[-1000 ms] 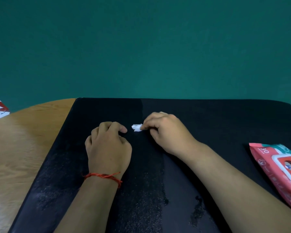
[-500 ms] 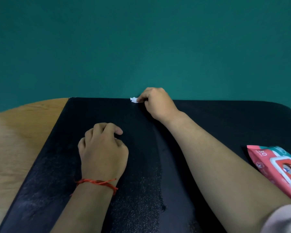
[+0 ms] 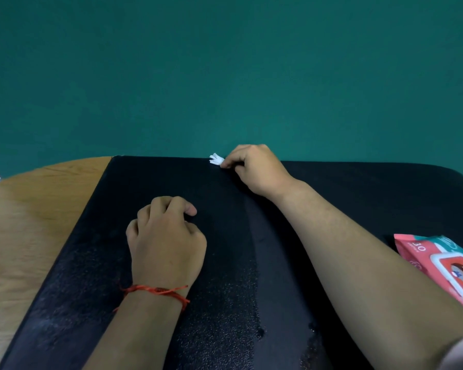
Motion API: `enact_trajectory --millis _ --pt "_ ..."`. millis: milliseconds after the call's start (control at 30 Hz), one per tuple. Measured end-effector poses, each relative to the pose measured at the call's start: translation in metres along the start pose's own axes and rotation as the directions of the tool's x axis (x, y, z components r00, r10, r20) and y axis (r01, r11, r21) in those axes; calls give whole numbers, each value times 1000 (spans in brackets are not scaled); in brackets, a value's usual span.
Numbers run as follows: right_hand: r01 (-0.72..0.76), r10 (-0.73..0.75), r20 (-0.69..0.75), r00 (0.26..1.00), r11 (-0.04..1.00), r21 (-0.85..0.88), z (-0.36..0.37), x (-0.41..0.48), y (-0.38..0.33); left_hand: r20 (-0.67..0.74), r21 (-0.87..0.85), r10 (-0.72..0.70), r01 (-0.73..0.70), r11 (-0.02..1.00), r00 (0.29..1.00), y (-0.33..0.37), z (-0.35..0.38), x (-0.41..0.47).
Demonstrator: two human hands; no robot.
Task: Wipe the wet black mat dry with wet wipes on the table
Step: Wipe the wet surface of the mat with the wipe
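While the flat black textured mat [image 3: 91, 263] covers most of the light wooden bench [image 3: 24, 222], a small crumpled white wet wipe [image 3: 216, 159] sits at the mat's far edge, pinched between the thumb and curled fingers of the right hand [image 3: 254, 169]. Mid-mat, the left hand [image 3: 166, 236] rests with fingers curled under, holding nothing; red thread bracelet [image 3: 155, 291] on its wrist. Darker wet streak [image 3: 267, 249] runs between the forearms toward the near edge. Pink-and-teal pack of wipes [image 3: 444, 265] lies on the mat at the bench's right edge.

Dim, soft even light; wide-angle bowing at edges; slight blur
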State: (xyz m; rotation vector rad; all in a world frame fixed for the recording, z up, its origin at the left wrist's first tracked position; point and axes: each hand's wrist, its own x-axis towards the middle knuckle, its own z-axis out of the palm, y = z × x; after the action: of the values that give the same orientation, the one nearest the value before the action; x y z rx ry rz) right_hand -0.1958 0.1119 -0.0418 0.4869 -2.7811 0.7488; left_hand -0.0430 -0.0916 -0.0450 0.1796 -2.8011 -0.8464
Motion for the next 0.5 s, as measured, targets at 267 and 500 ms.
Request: enact_trajectory --millis 267,500 --pt "30 -31 -29 999 998 -50 -15 -4 16 -3 -5 1 -1 1000 1000 -1 1 -1" --pt "-4 10 57 998 995 -104 -26 9 24 -15 -1 8 -8 1000 1000 -2 2 0"
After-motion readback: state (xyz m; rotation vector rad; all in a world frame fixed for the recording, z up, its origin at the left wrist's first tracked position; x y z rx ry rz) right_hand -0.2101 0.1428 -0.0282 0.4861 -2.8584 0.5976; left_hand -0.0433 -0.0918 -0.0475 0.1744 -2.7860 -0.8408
